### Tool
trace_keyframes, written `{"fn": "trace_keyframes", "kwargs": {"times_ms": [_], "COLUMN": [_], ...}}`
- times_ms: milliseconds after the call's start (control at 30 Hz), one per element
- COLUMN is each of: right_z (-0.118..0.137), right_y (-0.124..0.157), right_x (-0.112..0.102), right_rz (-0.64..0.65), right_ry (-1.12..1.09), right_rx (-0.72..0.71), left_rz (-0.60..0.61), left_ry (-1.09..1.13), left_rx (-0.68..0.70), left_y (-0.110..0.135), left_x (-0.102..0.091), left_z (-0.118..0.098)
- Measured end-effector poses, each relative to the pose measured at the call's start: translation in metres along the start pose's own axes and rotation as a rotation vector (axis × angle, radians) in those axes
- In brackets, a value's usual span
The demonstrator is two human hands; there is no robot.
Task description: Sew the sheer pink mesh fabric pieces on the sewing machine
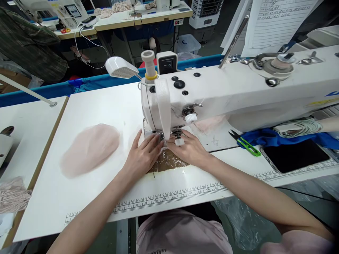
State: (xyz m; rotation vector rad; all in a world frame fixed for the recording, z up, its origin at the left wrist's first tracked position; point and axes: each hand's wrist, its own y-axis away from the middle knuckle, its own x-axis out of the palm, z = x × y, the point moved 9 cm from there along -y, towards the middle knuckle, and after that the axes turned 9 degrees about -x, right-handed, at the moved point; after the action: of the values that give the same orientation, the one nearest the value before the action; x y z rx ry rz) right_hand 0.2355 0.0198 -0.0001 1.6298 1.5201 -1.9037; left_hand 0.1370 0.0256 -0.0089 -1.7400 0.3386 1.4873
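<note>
Elastic strip betw. L hand, R hand; ruler shows 10.

light: bright, even, overhead
shadows: soft on table
glare: mild on machine
edges: barrel bend
focus: sharp near, softer far

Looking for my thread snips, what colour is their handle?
Bright green; the thread snips show best in the head view.
</note>
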Motion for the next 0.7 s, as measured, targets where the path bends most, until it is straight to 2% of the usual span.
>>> {"fn": "trace_keyframes", "kwargs": {"times_ms": [233, 400, 700], "right_z": [0.01, 0.01, 0.007], "right_y": [0.0, -0.001, -0.001], "right_x": [-0.005, -0.009, -0.006], "right_rz": [0.029, -0.01, 0.001], "right_ry": [-0.023, -0.03, -0.058], "right_rx": [-0.058, -0.071, -0.04], "left_rz": [-0.036, -0.04, -0.016], "left_ry": [0.019, 0.057, 0.073], "left_rx": [0.049, 0.042, 0.014], "left_y": [0.009, 0.008, 0.006], "left_x": [-0.01, -0.009, -0.006], "left_z": [-0.016, -0.013, -0.009]}}
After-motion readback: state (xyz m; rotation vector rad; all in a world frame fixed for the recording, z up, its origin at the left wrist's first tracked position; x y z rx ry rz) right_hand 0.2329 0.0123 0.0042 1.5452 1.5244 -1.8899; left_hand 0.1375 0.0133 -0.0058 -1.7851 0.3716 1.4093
